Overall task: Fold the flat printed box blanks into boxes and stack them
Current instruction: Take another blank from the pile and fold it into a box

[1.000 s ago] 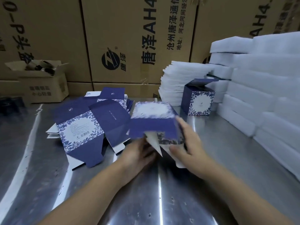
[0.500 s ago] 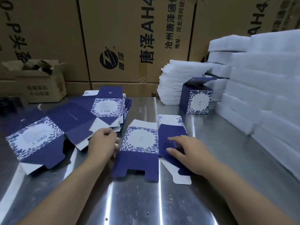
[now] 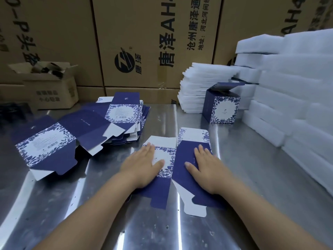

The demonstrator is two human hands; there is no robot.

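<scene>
Both palms flat, fingers spread: left hand (image 3: 143, 166), right hand (image 3: 207, 168) cover box blank (image 3: 187, 152) middle; bare table (image 3: 252, 177) right of blank.

Blue floral blank (image 3: 189, 170) flat on table

Table (image 3: 252, 177): shiny, scuffed sheet metal. On it, blanks (image 3: 126, 120) and box (image 3: 222, 107) of smooth printed card. Behind: matt brown corrugated cartons (image 3: 144, 42); white foam (image 3: 297, 98).
</scene>
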